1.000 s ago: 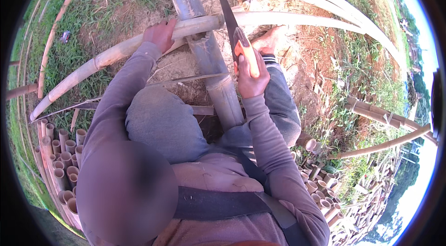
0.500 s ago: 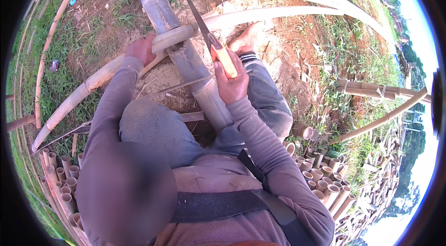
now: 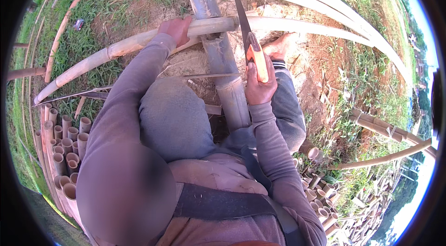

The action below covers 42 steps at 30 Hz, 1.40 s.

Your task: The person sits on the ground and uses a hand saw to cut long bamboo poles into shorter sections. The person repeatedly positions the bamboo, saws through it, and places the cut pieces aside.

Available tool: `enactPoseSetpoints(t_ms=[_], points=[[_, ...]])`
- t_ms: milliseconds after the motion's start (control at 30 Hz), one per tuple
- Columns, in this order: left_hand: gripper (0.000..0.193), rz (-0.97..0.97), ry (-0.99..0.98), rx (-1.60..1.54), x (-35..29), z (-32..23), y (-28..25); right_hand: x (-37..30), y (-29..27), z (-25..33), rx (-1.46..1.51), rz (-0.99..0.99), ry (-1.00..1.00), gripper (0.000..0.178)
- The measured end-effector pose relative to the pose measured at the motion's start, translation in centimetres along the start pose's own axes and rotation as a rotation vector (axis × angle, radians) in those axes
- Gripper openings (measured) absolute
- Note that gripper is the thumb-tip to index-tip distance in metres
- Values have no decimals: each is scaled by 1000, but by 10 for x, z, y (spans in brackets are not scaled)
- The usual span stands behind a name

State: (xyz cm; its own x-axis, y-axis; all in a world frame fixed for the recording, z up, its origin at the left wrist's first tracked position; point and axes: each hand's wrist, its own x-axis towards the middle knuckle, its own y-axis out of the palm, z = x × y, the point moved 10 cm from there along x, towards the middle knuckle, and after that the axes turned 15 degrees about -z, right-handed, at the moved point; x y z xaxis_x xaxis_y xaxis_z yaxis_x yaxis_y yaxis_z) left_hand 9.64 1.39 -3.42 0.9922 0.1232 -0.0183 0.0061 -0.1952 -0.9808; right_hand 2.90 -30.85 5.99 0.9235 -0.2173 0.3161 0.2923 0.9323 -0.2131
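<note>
A pale bamboo pole [image 3: 104, 58] lies slantwise across a thick grey bamboo log [image 3: 222, 60], its cut end [image 3: 234, 24] just past the log. My left hand [image 3: 176, 31] is closed over the pole, left of the log. In my right hand [image 3: 261, 84] is a handsaw, gripped by its orange handle [image 3: 258, 62]. The saw blade [image 3: 240, 9] points up and away, right beside the pole's cut end; whether they touch I cannot tell. Below the pole, a thin flat strip [image 3: 211, 75] crosses the log in front of my bent knee [image 3: 174, 111].
Short cut bamboo tubes [image 3: 69, 153] stand bundled at the lower left, with more tubes [image 3: 320, 199] at the lower right. Long split bamboo lengths [image 3: 297, 2] arc across the far right. A bamboo rail [image 3: 385, 127] stands at the right. My bare foot [image 3: 280, 45] rests near the saw.
The whole view has shifted, so the log, pole and both hands appear farther right. Both hands keep their holds, and the saw stays beside the pole's end.
</note>
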Motion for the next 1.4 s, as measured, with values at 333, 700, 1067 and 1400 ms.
enactPoseSetpoints(t_ms=[333,700,1067,1400], points=[[57,3,33,-9,1,6,7,-66,-76,-11,139,-19,148,51],[56,-4,26,17,-3,12,3,-91,-108,8,-38,76,140,55],[59,-2,43,5,-2,-1,1,14,6,-8,-7,30,-53,45],[58,-18,51,3,2,3,14,-30,-39,-15,44,24,91,49]])
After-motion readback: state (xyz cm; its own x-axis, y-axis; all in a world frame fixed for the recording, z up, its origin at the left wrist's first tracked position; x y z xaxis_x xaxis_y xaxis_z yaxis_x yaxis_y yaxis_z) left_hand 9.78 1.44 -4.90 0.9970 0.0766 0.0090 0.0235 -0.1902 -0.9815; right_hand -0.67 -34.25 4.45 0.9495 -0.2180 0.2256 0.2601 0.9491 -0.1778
